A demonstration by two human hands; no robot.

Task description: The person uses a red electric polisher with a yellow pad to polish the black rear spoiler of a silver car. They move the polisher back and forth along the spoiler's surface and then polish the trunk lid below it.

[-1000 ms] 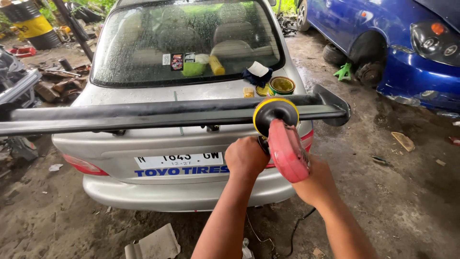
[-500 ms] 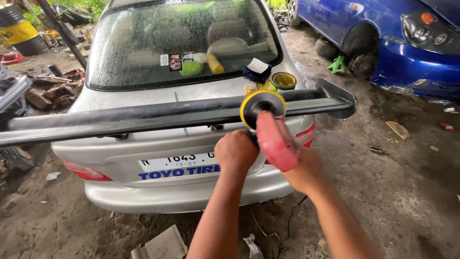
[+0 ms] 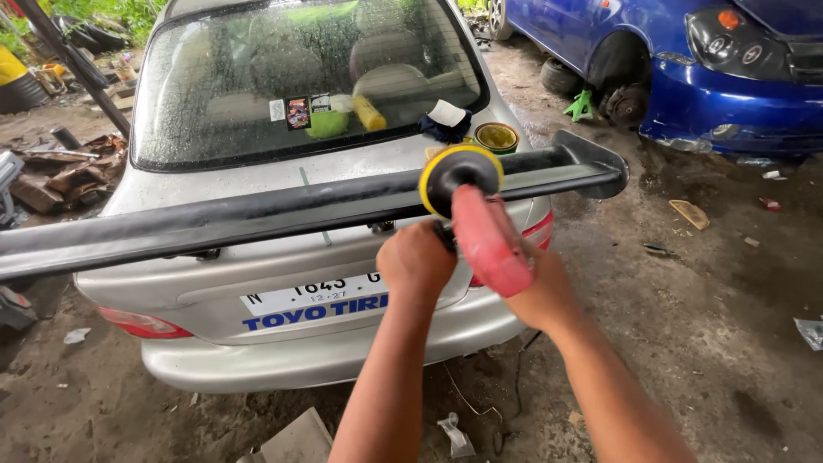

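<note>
Centre frame: red polisher (image 3: 489,240) pressed pad-first against black spoiler (image 3: 283,210), left hand (image 3: 417,261) clenched round side handle, right hand (image 3: 540,296) gripping body underneath for steady pressure.

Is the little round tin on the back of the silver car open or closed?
Open. The round tin sits upright on the car's boot lid with no lid on it, so its inside shows.

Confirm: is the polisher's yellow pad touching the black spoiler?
Touching. In the head view the yellow pad lies flat against the black spoiler with no gap visible.
</note>
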